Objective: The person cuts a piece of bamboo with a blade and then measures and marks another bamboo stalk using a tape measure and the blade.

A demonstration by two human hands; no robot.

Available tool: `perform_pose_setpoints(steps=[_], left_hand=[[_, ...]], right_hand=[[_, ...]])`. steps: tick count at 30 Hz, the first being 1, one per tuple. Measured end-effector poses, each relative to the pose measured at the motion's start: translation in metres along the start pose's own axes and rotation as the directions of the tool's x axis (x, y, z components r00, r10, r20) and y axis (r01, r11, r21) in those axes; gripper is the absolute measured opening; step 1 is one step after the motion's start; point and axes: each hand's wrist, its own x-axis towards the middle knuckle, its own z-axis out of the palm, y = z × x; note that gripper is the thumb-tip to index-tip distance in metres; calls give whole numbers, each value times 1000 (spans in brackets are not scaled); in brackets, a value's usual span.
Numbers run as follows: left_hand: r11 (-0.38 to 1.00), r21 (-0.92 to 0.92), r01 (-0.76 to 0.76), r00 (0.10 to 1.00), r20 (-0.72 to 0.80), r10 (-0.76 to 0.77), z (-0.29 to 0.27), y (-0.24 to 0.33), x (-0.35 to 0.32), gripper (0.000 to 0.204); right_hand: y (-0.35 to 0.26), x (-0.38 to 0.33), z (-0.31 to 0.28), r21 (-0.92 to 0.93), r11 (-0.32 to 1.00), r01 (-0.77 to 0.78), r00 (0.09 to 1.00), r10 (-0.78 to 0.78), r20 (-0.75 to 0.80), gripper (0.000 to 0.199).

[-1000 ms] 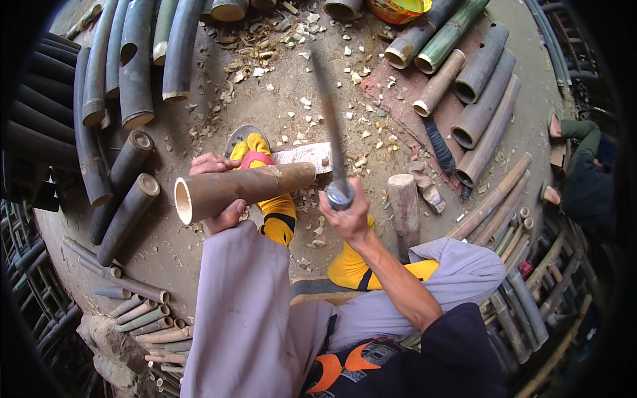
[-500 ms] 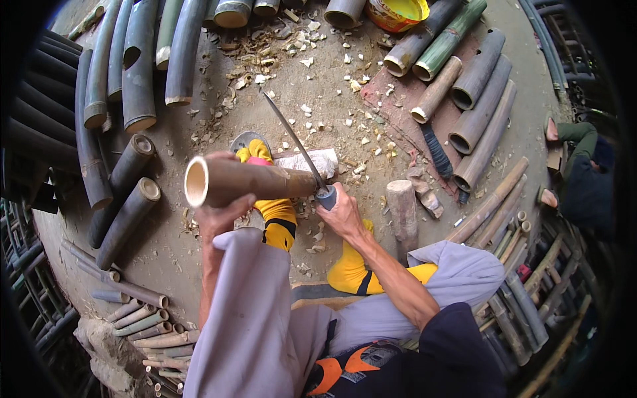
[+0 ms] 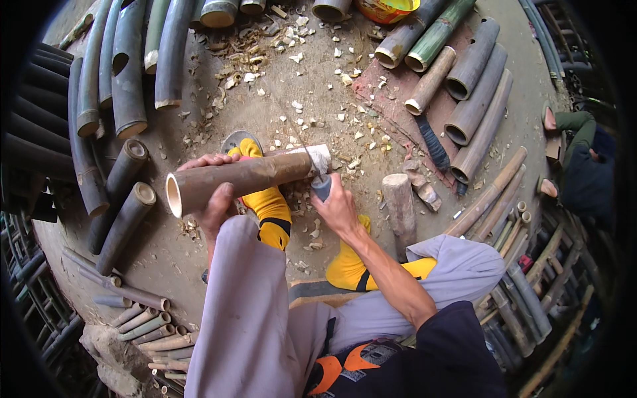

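Observation:
A brown bamboo tube (image 3: 245,178) lies nearly level across the middle, its open cut end to the left. My left hand (image 3: 217,207) is wrapped around it near that end, thumb below and fingers over the top. The fingers of my right hand (image 3: 337,211) are closed on the dark handle of a long knife (image 3: 322,188). Its thin blade, blurred by motion, slants up and left beside the tube's right end. A short pale log (image 3: 320,158) lies on the ground behind that end, and I cannot tell whether the tube touches it.
Wood chips (image 3: 297,105) litter the ground. A short upright wooden post (image 3: 400,207) stands right of my hand, near a cord-wrapped dark tool (image 3: 432,144). Bamboo tubes (image 3: 130,86) lie on both sides. A bright tub (image 3: 388,10) is at the top; another person (image 3: 584,166) sits far right.
The tube has swung so its open end is farther left and its right end higher. The knife blade has gone from sharp to blurred. The whole view has shifted slightly.

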Motion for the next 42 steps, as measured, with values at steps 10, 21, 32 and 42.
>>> perform_pose_setpoints(steps=[10, 21, 32, 42], left_hand=[[997, 21, 78, 995, 60, -79, -23, 0, -1, 62], [994, 82, 74, 989, 119, -83, -27, 6, 2, 65], [950, -187, 250, 807, -501, -311, -31, -3, 32, 46], [996, -79, 46, 970, -233, -64, -13, -7, 14, 59]], right_hand=[[-34, -16, -26, 162, 982, 101, 983, -72, -171, 35], [-35, -24, -28, 334, 929, 159, 968, -79, -239, 29], [16, -13, -9, 85, 978, -190, 977, 181, 110, 43], [-53, -24, -45, 77, 945, 317, 908, -279, -311, 40]])
